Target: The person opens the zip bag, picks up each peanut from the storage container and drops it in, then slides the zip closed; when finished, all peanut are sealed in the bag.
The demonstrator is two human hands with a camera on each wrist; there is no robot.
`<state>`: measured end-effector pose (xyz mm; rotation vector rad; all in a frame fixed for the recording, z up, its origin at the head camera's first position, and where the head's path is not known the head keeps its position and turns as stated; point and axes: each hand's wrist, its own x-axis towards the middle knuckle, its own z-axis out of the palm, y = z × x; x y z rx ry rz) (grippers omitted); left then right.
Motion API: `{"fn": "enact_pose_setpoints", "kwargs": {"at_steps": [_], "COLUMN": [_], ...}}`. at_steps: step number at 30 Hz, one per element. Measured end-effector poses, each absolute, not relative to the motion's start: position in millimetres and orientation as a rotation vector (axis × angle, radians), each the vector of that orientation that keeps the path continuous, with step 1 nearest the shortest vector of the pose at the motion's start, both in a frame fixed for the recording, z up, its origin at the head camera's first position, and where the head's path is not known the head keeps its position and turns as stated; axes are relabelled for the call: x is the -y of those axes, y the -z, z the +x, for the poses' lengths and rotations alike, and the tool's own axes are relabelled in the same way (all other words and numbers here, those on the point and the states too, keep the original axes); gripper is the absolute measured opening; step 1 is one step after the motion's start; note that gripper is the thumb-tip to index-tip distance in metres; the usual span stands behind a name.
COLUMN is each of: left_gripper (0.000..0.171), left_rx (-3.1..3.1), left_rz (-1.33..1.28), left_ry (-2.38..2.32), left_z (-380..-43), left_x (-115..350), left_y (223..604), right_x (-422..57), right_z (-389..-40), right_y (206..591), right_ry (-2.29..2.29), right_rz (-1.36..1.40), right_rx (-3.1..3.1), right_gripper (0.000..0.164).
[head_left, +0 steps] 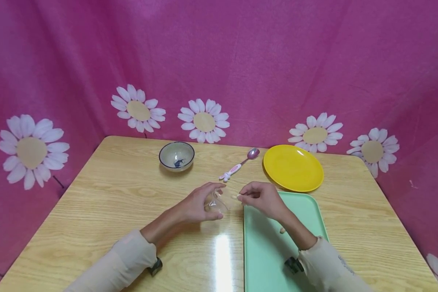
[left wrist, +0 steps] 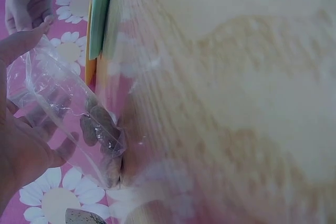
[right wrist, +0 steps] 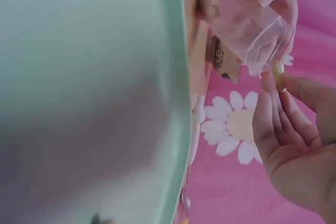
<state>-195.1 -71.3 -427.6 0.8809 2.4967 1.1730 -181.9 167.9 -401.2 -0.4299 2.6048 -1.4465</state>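
bowl (head_left: 177, 155) back left on table (head_left: 106, 190) | spoon (head_left: 239, 164) between bowl and plate (head_left: 293, 167) | tray (head_left: 273, 247) front right, just before plate | bag (head_left: 219, 201) just left of tray, between 2 hands

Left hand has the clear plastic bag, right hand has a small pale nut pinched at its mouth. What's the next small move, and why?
Probably ease the right hand slightly toward the left hand and let the small pale nut drop into the clear plastic bag. The nut sits right at the bag's open mouth, the left hand's grip holds the bag up, and similar brown pieces already lie at its bottom.
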Motion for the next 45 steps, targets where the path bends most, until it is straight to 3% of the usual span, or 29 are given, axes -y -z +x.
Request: {"fn": "enact_pose_setpoints", "kwargs": {"at_steps": [14, 26, 37, 45], "left_gripper": [0.077, 0.077, 0.078, 0.078], "left_rx": [-2.480, -2.487, -2.508, -2.497], "left_rz": [0.915, 0.921, 0.920, 0.896], "left_ry": [-1.200, -1.204, -1.203, -1.210], "left_z": [-196, -195, -194, -194], "left_x": [71, 70, 71, 72], "left_y": [429, 427, 427, 426], "right_x": [-147, -191, -230, -260], "right_z": [-178, -174, -167, -159], "right_y": [393, 395, 407, 407], "right_ry": [1.381, 1.322, 1.196, 1.103], "right_rz": [-0.595, -0.403, -0.444, -0.503], "right_rx": [-2.663, -2.692, -2.711, -2.543], "right_gripper": [0.016, 0.020, 0.023, 0.016]}}
